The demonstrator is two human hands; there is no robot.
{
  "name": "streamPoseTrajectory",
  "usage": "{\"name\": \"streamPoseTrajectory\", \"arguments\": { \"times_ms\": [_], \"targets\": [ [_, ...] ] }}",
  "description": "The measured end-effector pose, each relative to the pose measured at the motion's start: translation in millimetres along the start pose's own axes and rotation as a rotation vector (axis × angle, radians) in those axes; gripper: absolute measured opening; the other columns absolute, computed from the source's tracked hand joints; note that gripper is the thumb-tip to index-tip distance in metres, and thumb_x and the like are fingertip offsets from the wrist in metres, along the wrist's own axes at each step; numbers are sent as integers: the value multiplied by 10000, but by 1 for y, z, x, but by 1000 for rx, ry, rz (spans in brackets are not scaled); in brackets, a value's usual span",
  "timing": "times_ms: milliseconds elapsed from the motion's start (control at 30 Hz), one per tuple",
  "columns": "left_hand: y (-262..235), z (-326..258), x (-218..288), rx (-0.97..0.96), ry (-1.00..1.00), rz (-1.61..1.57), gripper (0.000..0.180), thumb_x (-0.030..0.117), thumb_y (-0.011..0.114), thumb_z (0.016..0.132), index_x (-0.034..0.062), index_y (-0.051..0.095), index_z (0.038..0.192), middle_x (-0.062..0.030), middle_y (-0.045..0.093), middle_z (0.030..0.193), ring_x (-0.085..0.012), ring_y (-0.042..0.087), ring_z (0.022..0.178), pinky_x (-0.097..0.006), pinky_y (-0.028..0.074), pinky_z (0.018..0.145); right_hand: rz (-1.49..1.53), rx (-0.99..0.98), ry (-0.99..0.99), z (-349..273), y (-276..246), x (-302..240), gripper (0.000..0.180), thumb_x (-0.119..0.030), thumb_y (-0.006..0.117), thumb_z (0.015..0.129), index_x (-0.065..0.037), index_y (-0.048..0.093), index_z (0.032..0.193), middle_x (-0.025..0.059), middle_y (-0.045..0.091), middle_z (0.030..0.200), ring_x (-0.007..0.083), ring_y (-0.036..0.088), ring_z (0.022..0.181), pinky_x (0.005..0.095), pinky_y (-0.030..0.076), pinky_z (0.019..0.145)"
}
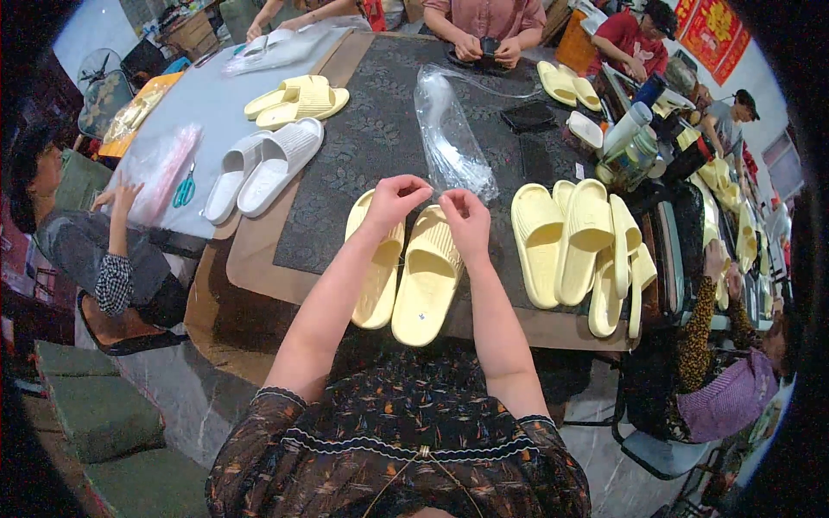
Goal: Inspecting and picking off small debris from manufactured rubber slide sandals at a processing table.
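Observation:
A pair of pale yellow ribbed slide slippers lies at the table's near edge, the left slipper partly behind my left forearm and the right slipper beside it. Over their straps, my left hand is closed in a pinch. Close by on its right, my right hand pinches too, fingertips pointing toward the left ones. Anything between the fingertips is too small to make out. Just beyond my hands lies a clear plastic bag with thin, shiny clear strands in it.
Several more yellow slippers overlap at the right. White slippers, another yellow pair and teal scissors are to the left. Jars and bottles crowd the right side. Co-workers sit around the dark patterned table mat.

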State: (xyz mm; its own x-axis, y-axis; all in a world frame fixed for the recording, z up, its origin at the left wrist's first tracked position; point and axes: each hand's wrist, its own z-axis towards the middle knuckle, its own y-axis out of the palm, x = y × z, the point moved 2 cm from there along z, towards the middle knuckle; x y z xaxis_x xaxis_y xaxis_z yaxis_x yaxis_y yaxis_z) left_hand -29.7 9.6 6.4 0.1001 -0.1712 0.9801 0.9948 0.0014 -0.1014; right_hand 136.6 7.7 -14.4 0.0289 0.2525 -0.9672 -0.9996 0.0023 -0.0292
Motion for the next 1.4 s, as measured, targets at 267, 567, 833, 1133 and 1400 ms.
{"name": "streamPoseTrajectory", "arguments": {
  "times_ms": [267, 567, 833, 1133, 1400],
  "targets": [
    [2, 0, 0, -92, -29, -39, 139, 127, 691, 820, 11, 688, 898, 6, 657, 800, -57, 573, 734, -212, 464, 684, -15, -24, -25, 2, -5, -5, 145, -135, 681, 823, -10, 643, 884, 5, 630, 746, 55, 527, 655, 223, 445, 627],
    [-4, 5, -11, -96, -10, -116, 123, 129, 684, 811, 17, 674, 861, 17, 637, 788, -49, 548, 730, -210, 444, 674, 53, -75, -4, -2, 3, -9, 123, -123, 663, 837, -14, 620, 874, -19, 598, 745, 51, 521, 654, 215, 438, 610],
    [-3, 1, -4, -202, -107, -155, 124, 133, 690, 797, 23, 662, 850, 3, 641, 820, -63, 555, 781, -227, 442, 721, 118, -85, 48, -3, 4, -6, 76, -94, 628, 841, -23, 605, 856, -33, 579, 735, 36, 505, 648, 210, 431, 600],
    [8, -4, 0, -173, -91, -33, 109, 134, 664, 821, 26, 655, 813, 36, 600, 739, -35, 511, 690, -205, 413, 636, 269, -111, 64, -1, 7, 6, 79, -94, 597, 855, -22, 573, 877, -33, 564, 745, 32, 494, 650, 203, 418, 593],
    [3, -3, -2, -160, -82, -63, 113, 151, 642, 850, 38, 643, 840, 28, 611, 814, -50, 527, 781, -217, 428, 728, 236, -99, 89, -3, 8, 4, 74, -96, 594, 880, -29, 569, 899, -43, 560, 755, 21, 496, 654, 188, 405, 583]
  ]
}}
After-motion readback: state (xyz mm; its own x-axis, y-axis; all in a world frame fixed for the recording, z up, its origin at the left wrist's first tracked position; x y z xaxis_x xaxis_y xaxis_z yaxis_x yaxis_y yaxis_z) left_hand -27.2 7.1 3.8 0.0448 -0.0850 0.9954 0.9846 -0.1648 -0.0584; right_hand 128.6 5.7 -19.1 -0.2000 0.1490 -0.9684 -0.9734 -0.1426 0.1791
